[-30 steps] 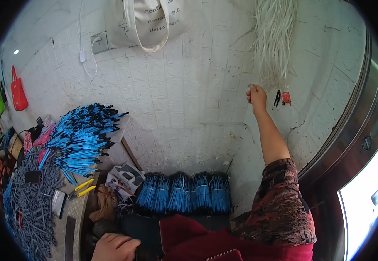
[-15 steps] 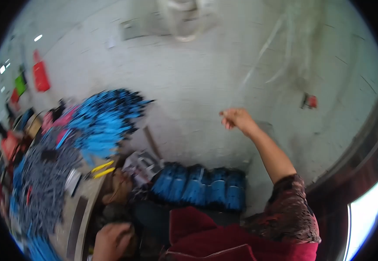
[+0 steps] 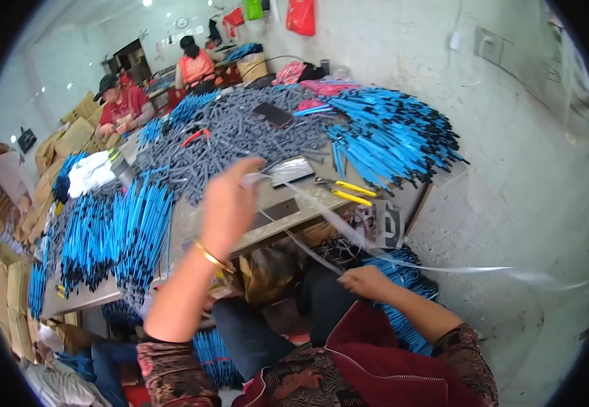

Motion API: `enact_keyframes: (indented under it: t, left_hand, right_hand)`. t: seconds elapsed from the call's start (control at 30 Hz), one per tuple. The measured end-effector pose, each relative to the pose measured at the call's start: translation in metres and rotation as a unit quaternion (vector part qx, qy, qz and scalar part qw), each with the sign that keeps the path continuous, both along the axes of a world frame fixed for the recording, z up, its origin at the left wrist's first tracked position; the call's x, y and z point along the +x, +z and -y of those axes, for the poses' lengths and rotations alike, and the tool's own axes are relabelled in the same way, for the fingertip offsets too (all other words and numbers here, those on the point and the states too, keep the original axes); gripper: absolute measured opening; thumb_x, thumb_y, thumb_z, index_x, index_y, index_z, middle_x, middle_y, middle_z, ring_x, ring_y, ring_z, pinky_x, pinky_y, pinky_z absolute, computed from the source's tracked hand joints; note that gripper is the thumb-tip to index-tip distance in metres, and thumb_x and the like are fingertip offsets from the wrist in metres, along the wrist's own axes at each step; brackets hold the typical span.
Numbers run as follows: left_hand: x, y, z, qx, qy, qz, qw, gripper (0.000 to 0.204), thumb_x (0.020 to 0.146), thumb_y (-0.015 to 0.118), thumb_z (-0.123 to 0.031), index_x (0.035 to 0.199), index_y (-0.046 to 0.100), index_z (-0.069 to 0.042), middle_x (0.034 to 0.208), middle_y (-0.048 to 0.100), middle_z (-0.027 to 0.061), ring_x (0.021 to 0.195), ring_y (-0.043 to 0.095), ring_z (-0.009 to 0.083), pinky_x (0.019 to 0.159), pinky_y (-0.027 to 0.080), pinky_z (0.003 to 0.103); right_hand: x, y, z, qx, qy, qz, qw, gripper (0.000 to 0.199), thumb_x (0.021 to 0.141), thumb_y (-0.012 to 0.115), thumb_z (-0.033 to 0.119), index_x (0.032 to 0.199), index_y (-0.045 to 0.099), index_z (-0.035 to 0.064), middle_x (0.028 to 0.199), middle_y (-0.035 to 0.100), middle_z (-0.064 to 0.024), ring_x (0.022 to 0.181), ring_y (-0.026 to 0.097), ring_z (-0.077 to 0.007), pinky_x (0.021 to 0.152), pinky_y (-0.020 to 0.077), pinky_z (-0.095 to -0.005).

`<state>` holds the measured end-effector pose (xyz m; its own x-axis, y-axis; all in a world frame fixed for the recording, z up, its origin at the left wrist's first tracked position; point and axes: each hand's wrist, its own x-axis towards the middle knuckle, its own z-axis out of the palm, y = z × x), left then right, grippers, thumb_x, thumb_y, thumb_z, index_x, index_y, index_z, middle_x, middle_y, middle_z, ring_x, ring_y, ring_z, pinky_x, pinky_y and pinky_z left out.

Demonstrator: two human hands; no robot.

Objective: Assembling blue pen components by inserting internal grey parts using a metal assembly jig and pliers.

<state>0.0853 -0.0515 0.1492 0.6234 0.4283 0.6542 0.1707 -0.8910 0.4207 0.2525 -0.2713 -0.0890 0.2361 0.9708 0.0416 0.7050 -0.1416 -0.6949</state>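
A thin whitish translucent plastic strip (image 3: pixel 340 224) trails from my raised left hand (image 3: pixel 230 207) down across the table edge and off to the right. My left hand, with a gold bangle at the wrist, is closed on it, though the fingers are slightly blurred. Lower, over my lap, my right hand (image 3: pixel 369 281) pinches another stretch of strip. Just beyond my left hand, a flat silvery pad (image 3: pixel 292 171) and yellow-handled pliers (image 3: pixel 345 191) lie on the table (image 3: pixel 254 230).
Grey plastic parts (image 3: pixel 233 136) heap the table, with a dark phone (image 3: pixel 273 115) and red-handled tool (image 3: pixel 195 138) on top. Blue black-tipped rods (image 3: pixel 396 136) spread at right; more rods (image 3: pixel 115 230) stand at left. Two people (image 3: pixel 196 68) sit farther back.
My view has swung left toward the table. The right hand has come down from the wall to my lap; the left has risen over the table, and the strip now stretches from it.
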Motion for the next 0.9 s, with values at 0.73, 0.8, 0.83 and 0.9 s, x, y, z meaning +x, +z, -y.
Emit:
enact_keyframes:
  t: [0.73,0.8,0.83,0.9]
  left_hand:
    - [-0.045,0.052,-0.030,0.135,0.121,-0.126,0.975,0.016,0.089,0.055,-0.017,0.096,0.062,-0.005,0.066,0.058,0.0180,0.061,0.058,0.0357,0.054,0.044,0.038]
    - [-0.046,0.051,0.000,0.112,0.051,-0.123,0.985,0.015,0.088,0.055,-0.014,0.097,0.062,-0.004,0.067,0.058,0.0179,0.061,0.057,0.0365,0.053,0.043,0.037]
    - [-0.055,0.051,0.007,0.132,0.029,-0.133,0.982,0.014,0.087,0.055,-0.013,0.097,0.061,-0.004,0.067,0.058,0.0177,0.060,0.056,0.0367,0.052,0.043,0.037]
    - [-0.086,0.054,0.019,0.139,0.041,-0.166,0.975,0.014,0.087,0.055,-0.012,0.097,0.061,-0.004,0.067,0.058,0.0176,0.060,0.056,0.0370,0.052,0.043,0.037]
  right_hand:
    - [-0.103,0.094,-0.068,-0.032,0.371,-0.304,0.877,0.078,0.084,0.064,0.031,0.143,0.020,0.0043,0.069,0.061,-0.0079,0.060,0.057,-0.0156,0.057,0.0443,-0.0314]
    - [-0.141,0.091,-0.108,-0.128,0.410,-0.257,0.866,0.097,0.082,0.067,0.030,0.145,-0.002,0.0064,0.068,0.058,-0.0075,0.061,0.054,-0.0140,0.057,0.0425,-0.0284]
    - [-0.147,0.092,-0.125,-0.123,0.419,-0.249,0.865,0.097,0.082,0.067,0.030,0.145,-0.002,0.0064,0.068,0.058,-0.0075,0.061,0.054,-0.0140,0.057,0.0425,-0.0284]
    - [-0.152,0.105,-0.160,0.171,0.399,-0.263,0.862,0.105,0.080,0.070,0.029,0.144,-0.011,0.0079,0.065,0.052,-0.0045,0.059,0.049,-0.0113,0.056,0.0408,-0.0258]
